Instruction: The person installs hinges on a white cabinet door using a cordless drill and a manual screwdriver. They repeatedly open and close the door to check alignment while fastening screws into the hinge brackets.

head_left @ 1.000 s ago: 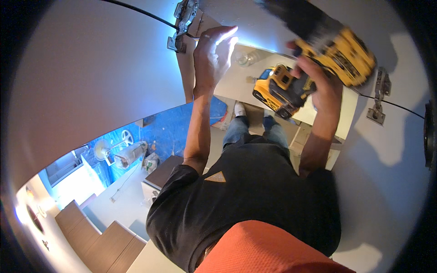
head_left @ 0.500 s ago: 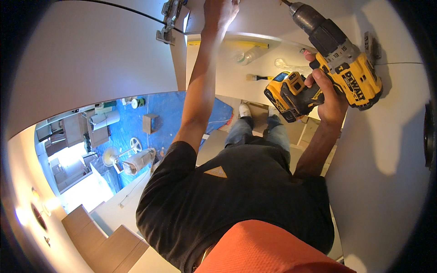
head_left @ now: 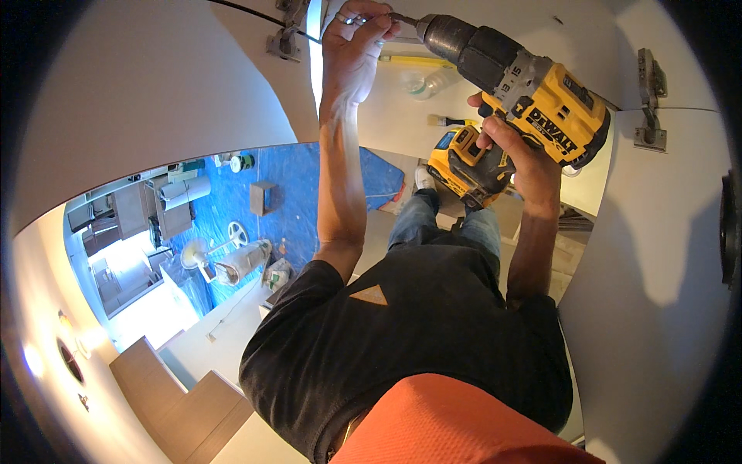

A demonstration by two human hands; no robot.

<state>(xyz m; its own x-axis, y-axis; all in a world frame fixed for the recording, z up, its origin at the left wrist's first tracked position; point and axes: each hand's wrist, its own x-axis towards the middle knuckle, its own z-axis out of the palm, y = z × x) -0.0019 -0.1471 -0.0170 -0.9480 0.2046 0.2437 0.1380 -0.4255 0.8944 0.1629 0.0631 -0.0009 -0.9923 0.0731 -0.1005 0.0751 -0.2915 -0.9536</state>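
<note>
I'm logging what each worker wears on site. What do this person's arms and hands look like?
Both forearms are bare, with no gloves on the left hand or the right hand. Short black sleeves of a T-shirt end near the elbows. The left hand wears what looks like a silvery ring. No watch or wristband shows.

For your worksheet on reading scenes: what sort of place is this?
Probably a home under renovation: blue floor sheeting, white cabinet panels with metal hinges, and a yellow cordless drill in the right hand.
</note>
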